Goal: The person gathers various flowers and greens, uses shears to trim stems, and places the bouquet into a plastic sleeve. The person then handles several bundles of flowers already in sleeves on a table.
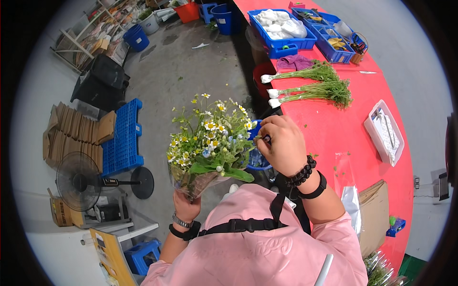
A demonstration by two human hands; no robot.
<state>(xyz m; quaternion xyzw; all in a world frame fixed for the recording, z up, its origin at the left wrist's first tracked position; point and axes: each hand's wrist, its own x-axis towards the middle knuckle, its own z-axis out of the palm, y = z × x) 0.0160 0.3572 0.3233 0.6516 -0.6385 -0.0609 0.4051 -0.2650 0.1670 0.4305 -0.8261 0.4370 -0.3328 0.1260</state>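
My left hand (187, 206) grips the base of a mixed bouquet (211, 143), wrapped low down in clear plastic film (193, 183). White daisy-like flowers with yellow centres, a few pale blue blossoms and broad green leaves show in it. The stems below the film are mostly hidden. At the bouquet's right edge, my right hand (281, 143) has its thumb and fingers pinched on a small greenish plant piece (258, 137). Below and behind that hand stands a blue bucket (258, 165), partly covered by hand and flowers.
Green-stemmed bunches (315, 87) with white-wrapped ends lie on the red table (322, 128) to my right. Farther along are blue crates (304, 43); a pale plastic bin (383, 132) sits near the far edge. Leftward stand a fan (79, 181), a blue pallet (123, 141) and stacked cardboard (73, 132).
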